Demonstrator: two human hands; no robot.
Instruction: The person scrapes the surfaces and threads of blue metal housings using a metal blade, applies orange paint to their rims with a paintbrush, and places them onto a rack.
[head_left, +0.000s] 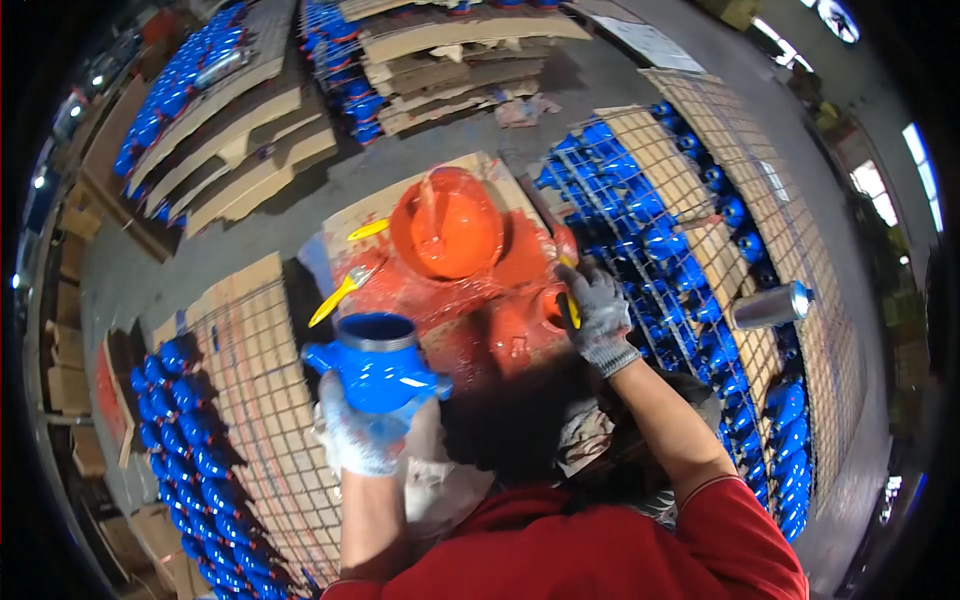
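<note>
My left hand [368, 437], in a paint-stained white glove, holds up a glossy blue metal part [377, 366] with a round open top and threaded rim. My right hand [600, 312], in a grey glove, grips a yellow-handled brush [570, 297] with its red end pointing up, beside the paint-covered board. A red bucket [447, 222] of orange-red paint sits on the board [450, 322], with a stick standing in it. One yellow brush [368, 230] lies left of the bucket, and another yellow brush [342, 293] lies nearer the blue part.
Wire racks with cardboard [265, 370] and rows of blue parts [195, 450] stand on the left. More blue parts [690, 265] fill the right racks, where a spray can [772, 305] lies. Stacked cardboard [450, 80] and further blue parts are at the back.
</note>
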